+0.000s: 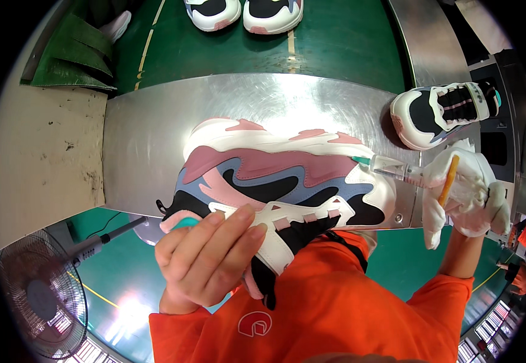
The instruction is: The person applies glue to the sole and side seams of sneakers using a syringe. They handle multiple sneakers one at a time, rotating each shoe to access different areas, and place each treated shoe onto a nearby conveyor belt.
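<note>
A sneaker [257, 169] in white, pink, blue and black lies on its side along the metal bench, its sole facing away from me. My bare left hand [205, 257] is closed on the white lace panel near its collar. In my right hand [468, 187], covered by a white glove, is a clear syringe [399, 170] with a green tip. That tip meets the shoe near the toe, by the line where upper and sole join. An orange bar [449, 180] crosses the gloved fingers at the syringe's back end.
Another sneaker [441, 115] stands on the bench at the right. Two more shoes [241, 15] sit on the green conveyor belt [226, 54] ahead. A fan [42, 296] is at lower left, beside a cream panel [51, 157]. Other people appear at the far right.
</note>
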